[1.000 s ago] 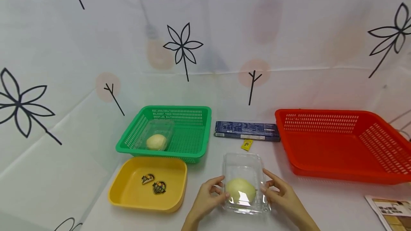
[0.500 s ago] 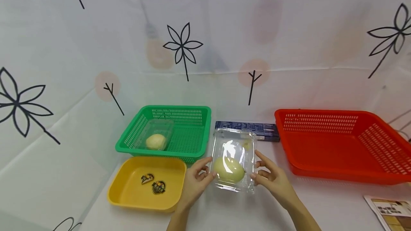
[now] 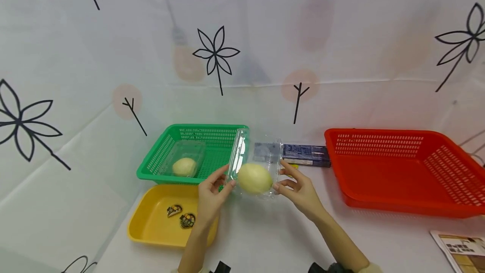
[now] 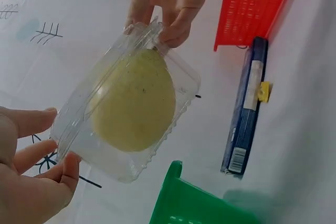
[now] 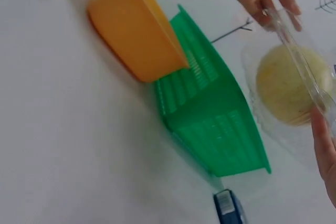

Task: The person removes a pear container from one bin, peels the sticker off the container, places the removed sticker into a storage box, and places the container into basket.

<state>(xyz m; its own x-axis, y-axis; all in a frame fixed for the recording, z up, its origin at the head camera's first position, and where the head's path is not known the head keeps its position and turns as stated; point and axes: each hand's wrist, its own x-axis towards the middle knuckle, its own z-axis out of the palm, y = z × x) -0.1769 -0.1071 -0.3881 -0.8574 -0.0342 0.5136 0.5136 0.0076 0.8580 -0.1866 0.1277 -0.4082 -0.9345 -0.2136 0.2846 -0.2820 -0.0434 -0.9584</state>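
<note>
A clear plastic clamshell box point(image 3: 270, 155) with a pale yellow-green melon point(image 3: 254, 179) inside hangs above the table, tilted. My left hand point(image 3: 212, 193) pinches its left edge between thumb and fingers, and my right hand point(image 3: 301, 191) pinches the right edge. The left wrist view shows the box point(image 4: 113, 163) closed around the melon point(image 4: 134, 100), with both hands at opposite ends. In the head view the box's left side overlaps the right side of the green basket point(image 3: 223, 155), which holds another clear box with a pale melon point(image 3: 184, 167).
A yellow tub point(image 3: 151, 231) with two dark printed labels point(image 3: 187, 220) sits in front of the green basket. To the right stands a red basket point(image 3: 386, 184). Behind lies a long blue box point(image 3: 307, 155) with a yellow packet point(image 4: 264, 92). A printed sheet point(image 3: 464, 250) lies at the far right.
Both hands have lifted the boxed melon off the table and carried it left and away from me, toward the green basket. The box has tilted on the way.
</note>
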